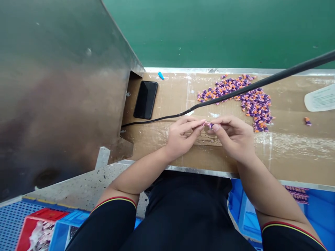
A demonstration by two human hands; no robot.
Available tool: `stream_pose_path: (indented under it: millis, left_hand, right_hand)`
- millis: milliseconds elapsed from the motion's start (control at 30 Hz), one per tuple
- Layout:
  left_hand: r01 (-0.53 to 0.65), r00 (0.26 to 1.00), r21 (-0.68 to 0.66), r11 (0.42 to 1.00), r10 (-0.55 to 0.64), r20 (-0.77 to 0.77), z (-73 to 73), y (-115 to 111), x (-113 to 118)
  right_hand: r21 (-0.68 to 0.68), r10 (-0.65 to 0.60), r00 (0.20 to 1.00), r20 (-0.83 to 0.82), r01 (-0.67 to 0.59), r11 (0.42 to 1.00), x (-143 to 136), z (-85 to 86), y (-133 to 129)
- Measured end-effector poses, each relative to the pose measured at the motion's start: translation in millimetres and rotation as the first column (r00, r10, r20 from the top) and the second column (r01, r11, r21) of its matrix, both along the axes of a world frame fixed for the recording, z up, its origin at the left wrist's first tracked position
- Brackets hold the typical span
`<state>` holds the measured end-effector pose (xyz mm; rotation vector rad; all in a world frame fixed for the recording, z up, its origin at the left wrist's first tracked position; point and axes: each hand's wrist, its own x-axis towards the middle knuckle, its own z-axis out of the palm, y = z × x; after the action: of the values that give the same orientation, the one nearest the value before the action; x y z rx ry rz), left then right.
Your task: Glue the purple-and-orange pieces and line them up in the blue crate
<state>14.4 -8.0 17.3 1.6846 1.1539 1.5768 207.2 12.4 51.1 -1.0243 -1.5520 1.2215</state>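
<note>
Right hand (235,137): you've got a small purple piece (210,126) pinched between thumb and fingertips, over the brown worktop (175,90), near its front edge. Left hand (180,137): thumb and index drawn together just beside that piece, tips almost meeting your right ones (can't tell whether they grip anything, too small to see). Both your forearms come in over the front edge.

Beyond your right hand lies a loose pile of purple-and-orange pieces (258,104); one stray piece (308,121) sits apart to its right, below a white plastic item (320,98). Black cable (230,94) runs slantwise in front of part of the pile, down to the metal panel (65,90) on your left. Black phone (146,100) lies flat next to that panel, small blue item (161,75) near its top end
</note>
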Motion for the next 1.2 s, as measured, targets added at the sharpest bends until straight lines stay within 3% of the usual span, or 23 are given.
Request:
stream_pose_path:
  millis: [167, 267, 400, 533, 633, 767, 967, 1200]
  left_hand:
    - [0.028, 0.999, -0.019, 0.999, -0.027, 0.02, 0.4, 0.5, -0.9]
    - [0.115, 0.978, -0.189, 0.975, -0.079, 0.192, 3.3, -3.1, 1.0]
    - [0.318, 0.828, -0.455, 0.832, -0.01, 0.561, 5.5, -5.0, 4.9]
    - [0.41, 0.701, -0.526, 0.745, 0.112, 0.704, 7.7, -3.1, 8.4]
    - [0.408, 0.67, -0.529, 0.744, 0.15, 0.727, 11.7, -2.9, 10.9]
    - [0.397, 0.667, -0.51, 0.763, 0.142, 0.731, 15.4, -4.1, 12.7]
    - [0.3, 0.75, -0.521, 0.8, 0.14, 0.647, 10.4, -6.8, 13.0]
    - [0.252, 0.791, -0.516, 0.819, 0.133, 0.597, 5.0, -9.5, 14.0]
  right_hand:
    - [-0.077, 0.012, 0.998, -0.064, -0.017, 0.997, 3.3, -0.1, 2.8]
    - [-0.075, 0.017, 0.998, -0.065, -0.022, 0.997, 2.0, -1.4, 2.0]
    - [0.047, -0.045, 0.999, -0.005, 0.046, 0.998, -4.0, -4.0, -2.9]
    - [0.29, -0.135, 0.984, 0.12, 0.095, 0.952, -10.4, -7.9, -6.5]
    - [0.429, -0.16, 0.977, 0.138, 0.087, 0.899, -14.0, -10.9, -6.3]
    - [0.51, -0.208, 0.971, 0.118, 0.121, 0.852, -17.6, -13.6, -4.3]
    - [0.593, -0.231, 0.964, 0.133, 0.11, 0.798, -18.1, -14.6, -3.0]
    - [0.604, -0.249, 0.958, 0.142, 0.115, 0.789, -18.0, -14.7, -3.1]
